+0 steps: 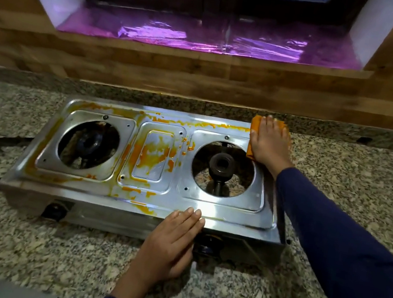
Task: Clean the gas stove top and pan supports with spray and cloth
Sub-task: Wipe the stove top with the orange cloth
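Well, a wood-panelled wall (202, 79) runs behind, with a window sill (209, 38) lined in shiny purple foil. Below it a speckled granite counter (15, 248) carries the steel gas stove (231, 212), its top smeared with orange stains (152, 154), mostly left and middle. The right hand (268, 143) lies flat, fingers straight, pressing an orange cloth (256, 125) onto the stove's far right corner; the left hand (172, 236) rests flat on the front edge, fingers straight, holding nothing

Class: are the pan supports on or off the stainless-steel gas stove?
Off: the stainless-steel gas stove shows both round burner openings bare, nothing over them.
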Demonstrator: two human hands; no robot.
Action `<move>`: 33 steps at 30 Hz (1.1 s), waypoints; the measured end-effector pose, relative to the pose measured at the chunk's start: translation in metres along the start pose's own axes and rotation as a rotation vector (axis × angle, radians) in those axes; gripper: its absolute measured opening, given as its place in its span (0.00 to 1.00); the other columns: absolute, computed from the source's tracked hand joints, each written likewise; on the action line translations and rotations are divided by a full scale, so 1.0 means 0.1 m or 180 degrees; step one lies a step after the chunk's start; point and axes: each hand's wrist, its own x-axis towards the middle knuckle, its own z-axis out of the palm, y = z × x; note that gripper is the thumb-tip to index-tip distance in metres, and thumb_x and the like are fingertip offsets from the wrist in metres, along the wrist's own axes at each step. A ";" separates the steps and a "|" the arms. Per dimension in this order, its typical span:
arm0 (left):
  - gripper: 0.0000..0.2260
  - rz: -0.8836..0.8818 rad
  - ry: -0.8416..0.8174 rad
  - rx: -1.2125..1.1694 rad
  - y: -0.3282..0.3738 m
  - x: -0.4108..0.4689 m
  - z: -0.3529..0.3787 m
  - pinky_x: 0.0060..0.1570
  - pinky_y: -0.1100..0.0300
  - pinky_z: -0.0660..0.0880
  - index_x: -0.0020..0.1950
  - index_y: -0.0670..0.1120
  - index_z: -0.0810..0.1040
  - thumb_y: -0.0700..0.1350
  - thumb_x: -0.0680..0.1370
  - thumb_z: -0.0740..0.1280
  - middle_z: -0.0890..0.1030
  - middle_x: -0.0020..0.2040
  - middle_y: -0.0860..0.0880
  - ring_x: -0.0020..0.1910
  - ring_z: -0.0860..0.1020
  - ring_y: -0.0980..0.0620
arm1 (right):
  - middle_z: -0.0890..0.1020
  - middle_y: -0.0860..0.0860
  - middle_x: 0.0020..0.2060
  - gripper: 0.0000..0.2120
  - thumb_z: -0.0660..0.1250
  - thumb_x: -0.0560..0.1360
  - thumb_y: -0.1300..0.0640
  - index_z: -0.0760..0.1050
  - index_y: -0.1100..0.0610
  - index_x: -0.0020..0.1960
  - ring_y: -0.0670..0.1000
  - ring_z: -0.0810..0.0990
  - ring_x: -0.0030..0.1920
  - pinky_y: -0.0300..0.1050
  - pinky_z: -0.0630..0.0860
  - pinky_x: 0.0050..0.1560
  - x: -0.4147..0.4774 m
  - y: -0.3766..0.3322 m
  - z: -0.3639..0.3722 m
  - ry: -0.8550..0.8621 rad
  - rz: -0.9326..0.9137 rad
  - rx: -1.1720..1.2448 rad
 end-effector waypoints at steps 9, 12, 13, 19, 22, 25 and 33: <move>0.33 -0.0495 -0.0346 0.0342 0.12 -0.18 0.00 0.75 0.52 0.55 0.79 0.47 0.58 0.44 0.76 0.66 0.57 0.80 0.48 0.79 0.55 0.48 | 0.53 0.55 0.80 0.30 0.46 0.83 0.43 0.50 0.58 0.80 0.54 0.47 0.79 0.55 0.43 0.77 0.42 -0.99 0.08 -0.0672 -0.1092 -0.0095; 0.34 -0.0555 -0.0486 0.0354 0.16 -0.14 -0.08 0.75 0.53 0.54 0.80 0.48 0.56 0.45 0.75 0.66 0.56 0.80 0.49 0.79 0.53 0.49 | 0.49 0.55 0.80 0.31 0.46 0.83 0.42 0.46 0.58 0.80 0.54 0.45 0.80 0.55 0.42 0.77 0.39 -1.34 0.19 -0.0652 -0.1392 -0.0137; 0.34 -0.0545 -0.0502 0.0355 0.16 -0.13 -0.10 0.75 0.54 0.54 0.80 0.47 0.57 0.45 0.75 0.66 0.56 0.80 0.49 0.79 0.53 0.50 | 0.48 0.55 0.80 0.31 0.46 0.83 0.43 0.45 0.58 0.80 0.53 0.45 0.80 0.55 0.42 0.77 0.37 -1.40 0.22 -0.0645 -0.1503 -0.0185; 0.25 -0.0644 -0.0130 0.0285 -0.03 -0.34 -0.22 0.73 0.52 0.61 0.75 0.43 0.67 0.45 0.78 0.64 0.64 0.77 0.48 0.77 0.61 0.50 | 0.47 0.54 0.80 0.29 0.46 0.84 0.45 0.43 0.55 0.80 0.54 0.45 0.80 0.54 0.42 0.76 0.21 -1.51 0.23 -0.0797 -0.2446 -0.0714; 0.24 -0.0996 0.0054 0.0349 -0.36 -0.64 -0.32 0.75 0.51 0.58 0.75 0.42 0.67 0.48 0.80 0.61 0.64 0.77 0.47 0.77 0.61 0.48 | 0.47 0.53 0.80 0.29 0.45 0.84 0.45 0.42 0.55 0.80 0.54 0.45 0.80 0.53 0.41 0.76 0.00 -1.56 0.26 -0.0857 -0.2752 -0.0875; 0.25 -0.1192 0.0134 0.0486 -0.76 -0.89 -0.48 0.75 0.51 0.56 0.75 0.41 0.67 0.49 0.80 0.59 0.65 0.77 0.45 0.77 0.61 0.47 | 0.49 0.54 0.80 0.29 0.45 0.84 0.45 0.43 0.55 0.80 0.54 0.46 0.80 0.53 0.40 0.76 -0.30 -1.55 0.30 -0.0875 -0.2807 -0.0661; 0.22 -0.0769 0.0167 0.0553 -1.54 -1.14 -0.77 0.73 0.46 0.61 0.73 0.40 0.69 0.49 0.81 0.57 0.67 0.75 0.44 0.77 0.62 0.47 | 0.46 0.55 0.80 0.34 0.35 0.79 0.43 0.44 0.59 0.80 0.54 0.43 0.80 0.52 0.37 0.76 -1.45 -2.22 0.61 -0.0475 -0.0491 0.0194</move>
